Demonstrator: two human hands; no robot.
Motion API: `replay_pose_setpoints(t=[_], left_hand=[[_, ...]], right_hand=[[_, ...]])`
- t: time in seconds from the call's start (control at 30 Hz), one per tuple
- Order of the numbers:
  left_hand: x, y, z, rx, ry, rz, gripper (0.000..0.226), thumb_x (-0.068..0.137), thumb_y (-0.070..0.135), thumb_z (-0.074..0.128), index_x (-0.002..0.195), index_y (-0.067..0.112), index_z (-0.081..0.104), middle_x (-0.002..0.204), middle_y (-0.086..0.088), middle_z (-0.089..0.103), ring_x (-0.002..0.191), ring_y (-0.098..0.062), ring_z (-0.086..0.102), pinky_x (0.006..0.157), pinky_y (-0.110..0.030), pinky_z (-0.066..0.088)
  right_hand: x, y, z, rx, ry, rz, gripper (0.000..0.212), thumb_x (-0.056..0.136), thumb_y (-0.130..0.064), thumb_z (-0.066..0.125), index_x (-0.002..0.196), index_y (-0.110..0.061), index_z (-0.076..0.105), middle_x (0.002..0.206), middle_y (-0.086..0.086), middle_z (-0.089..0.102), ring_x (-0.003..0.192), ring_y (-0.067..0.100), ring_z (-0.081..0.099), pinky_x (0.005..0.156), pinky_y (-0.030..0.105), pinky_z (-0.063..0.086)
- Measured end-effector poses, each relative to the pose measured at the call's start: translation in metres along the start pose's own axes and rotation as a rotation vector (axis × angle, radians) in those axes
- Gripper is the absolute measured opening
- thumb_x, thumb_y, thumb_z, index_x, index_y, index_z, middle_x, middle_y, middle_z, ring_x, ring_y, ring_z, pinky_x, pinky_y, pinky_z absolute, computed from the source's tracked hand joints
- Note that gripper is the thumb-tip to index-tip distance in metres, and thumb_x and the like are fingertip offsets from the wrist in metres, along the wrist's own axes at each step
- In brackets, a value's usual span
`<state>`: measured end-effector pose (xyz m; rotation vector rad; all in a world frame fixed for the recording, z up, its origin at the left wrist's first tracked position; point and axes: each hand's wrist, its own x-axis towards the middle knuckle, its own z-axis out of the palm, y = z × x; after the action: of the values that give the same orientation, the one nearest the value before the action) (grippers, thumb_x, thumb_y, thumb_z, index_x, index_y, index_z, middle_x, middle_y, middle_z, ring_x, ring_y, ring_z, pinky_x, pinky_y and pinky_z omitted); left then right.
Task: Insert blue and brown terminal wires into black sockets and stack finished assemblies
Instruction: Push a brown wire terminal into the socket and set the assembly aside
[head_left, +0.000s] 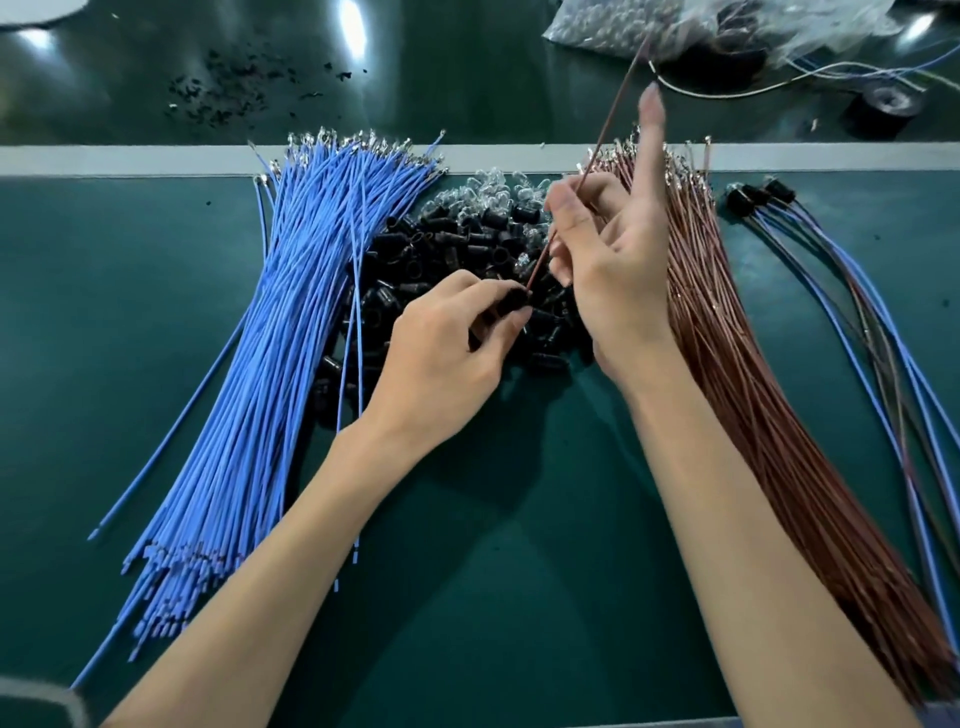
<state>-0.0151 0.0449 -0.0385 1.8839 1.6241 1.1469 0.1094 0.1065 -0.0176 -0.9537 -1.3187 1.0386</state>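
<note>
1. Across the whole frame lay a green work surface (519, 571), crossed near the top by a pale horizontal strip (130, 158).
2. At the left, a thick bundle of blue wires (249, 389) ran from lower left up to the strip, terminal ends uppermost.
3. At the right, a bundle of brown wires (753, 389) ran from lower right up to the strip, likewise with terminals uppermost.
4. Between the two bundles, at upper centre, sat a heap of black sockets (467, 228), with small clear bulbs (498, 189) at its far edge.
5. At the far right, the finished assemblies (857, 312) lay together beside the brown bundle, socket ends uppermost.
6. At the upper right were a clear plastic bag (649, 26) and a black roll (883, 106); at the upper left, scattered black scraps (234, 88).
7. Right hand (608, 260): above the heap, thumb and fingertips pinching a single brown wire (597, 140); one finger was extended straight toward the top of the frame.
8. Left hand (441, 353): over the heap's near side, fingers curled, pinching one black socket (511, 301) at the fingertips.
9. The single brown wire slanted from upper right down to centre, its lower end meeting the held socket.
</note>
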Motion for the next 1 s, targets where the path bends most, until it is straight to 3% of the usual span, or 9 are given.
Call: replay_pose_setpoints(t=[0.1,0.23,0.33,0.57,0.77,0.9,1.0], left_hand=[[-0.001,-0.001,0.001,0.036,0.018,0.013,0.022,0.089,0.017,0.066,0.105,0.003,0.07,0.087,-0.001,0.06,0.069,-0.014,0.054,0.067,-0.022,0.044],[-0.001,-0.001,0.001,0.016,0.056,0.021,0.016,0.089,0.015,0.066,0.099,0.004,0.072,0.081,-0.006,0.06,0.064,-0.015,0.053,0.062,-0.026,0.044],[0.0,0.0,0.0,-0.033,0.075,0.018,0.013,0.09,0.012,0.065,0.097,0.005,0.073,0.081,-0.003,0.061,0.064,-0.009,0.052,0.061,-0.017,0.04],[-0.001,0.003,-0.001,-0.092,0.068,-0.005,0.022,0.083,0.013,0.073,0.104,0.006,0.07,0.085,0.003,0.067,0.072,-0.011,0.059,0.069,-0.018,0.05],[-0.002,0.006,-0.001,-0.17,0.098,-0.123,0.015,0.083,0.017,0.074,0.095,0.01,0.068,0.075,0.01,0.065,0.071,-0.015,0.061,0.063,-0.021,0.049],[-0.002,0.006,-0.001,-0.18,0.099,-0.139,0.013,0.085,0.018,0.072,0.095,0.011,0.07,0.078,0.002,0.07,0.072,-0.016,0.063,0.068,-0.033,0.05],[-0.002,0.005,-0.002,-0.155,0.104,-0.115,0.014,0.085,0.019,0.072,0.097,0.012,0.072,0.08,0.007,0.068,0.071,-0.012,0.062,0.067,-0.031,0.051]], right_hand=[[0.0,0.001,-0.004,0.004,-0.12,0.056,0.047,0.094,-0.01,0.06,0.135,-0.019,0.04,0.08,-0.003,0.055,0.057,0.004,0.049,0.051,0.017,0.042],[-0.005,0.0,-0.014,-0.256,-0.41,0.084,0.007,0.093,-0.008,0.061,0.097,-0.011,0.065,0.077,-0.005,0.064,0.06,0.0,0.058,0.055,0.014,0.045],[-0.003,-0.007,-0.019,-0.219,-0.344,0.045,0.013,0.098,-0.005,0.051,0.089,-0.012,0.057,0.076,-0.001,0.066,0.056,0.008,0.063,0.05,0.019,0.049],[0.001,-0.014,-0.022,0.025,-0.092,-0.129,0.017,0.101,-0.004,0.042,0.089,-0.014,0.048,0.074,0.0,0.066,0.055,0.013,0.064,0.05,0.021,0.048],[-0.003,-0.013,-0.016,-0.061,-0.184,-0.144,0.014,0.1,-0.006,0.045,0.09,-0.015,0.048,0.075,0.003,0.065,0.056,0.015,0.065,0.052,0.023,0.05],[-0.003,-0.014,-0.017,-0.09,-0.2,-0.136,0.011,0.1,-0.007,0.045,0.091,-0.012,0.048,0.075,0.004,0.064,0.055,0.015,0.064,0.051,0.024,0.05],[-0.003,-0.016,-0.02,-0.11,-0.192,-0.131,0.013,0.1,-0.006,0.047,0.09,-0.014,0.049,0.072,0.004,0.063,0.052,0.014,0.061,0.049,0.025,0.049]])
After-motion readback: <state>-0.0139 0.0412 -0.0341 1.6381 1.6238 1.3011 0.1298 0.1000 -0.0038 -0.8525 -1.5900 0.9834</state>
